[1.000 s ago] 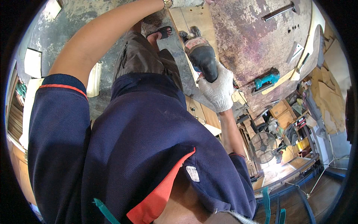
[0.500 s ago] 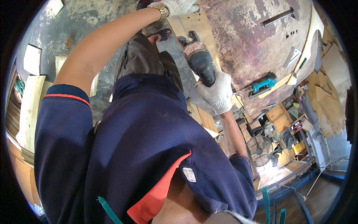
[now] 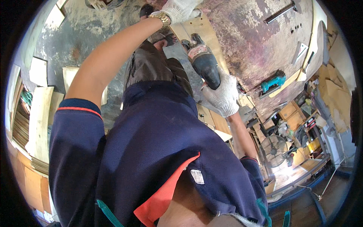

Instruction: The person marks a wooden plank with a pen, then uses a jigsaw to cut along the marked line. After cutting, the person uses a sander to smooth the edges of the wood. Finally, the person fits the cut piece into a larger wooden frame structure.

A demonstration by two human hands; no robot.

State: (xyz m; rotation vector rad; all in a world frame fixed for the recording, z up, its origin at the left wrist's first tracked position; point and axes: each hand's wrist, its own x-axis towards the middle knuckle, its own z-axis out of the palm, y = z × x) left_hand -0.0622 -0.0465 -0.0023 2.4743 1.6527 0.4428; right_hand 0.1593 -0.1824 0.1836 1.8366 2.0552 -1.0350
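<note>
Gripping a black power tool (image 3: 207,70) over a pale wooden board (image 3: 207,32)

A worker in a navy shirt (image 3: 159,117) holds the single power tool in the gloved right hand (image 3: 222,94), its fingers closed around the rear end. The power tool sits over the left side of the one board, ahead of that hand and slightly to its left; its long axis slants forward and leftward from the grip to a worn pinkish collar (image 3: 197,51). The right hand, in contact, is the nearer of the two. The gloved left hand (image 3: 180,10) is apart, beyond the power tool's front at the board's far end; the upper edge crops it, and whether it grips or merely rests cannot be told. Whether the power tool's underside meets the board is also hidden.

One gold wristwatch (image 3: 163,17) circles the left wrist, ahead and left of the power tool. To the power tool's right spreads one stained worktable (image 3: 249,49) with one teal tool (image 3: 274,82), one dark metal bar (image 3: 279,14) farther ahead, and four small holes (image 3: 297,29). One round fan (image 3: 274,150) stands behind and right of the power tool; well to its left lie at least three pale planks (image 3: 39,119).
</note>
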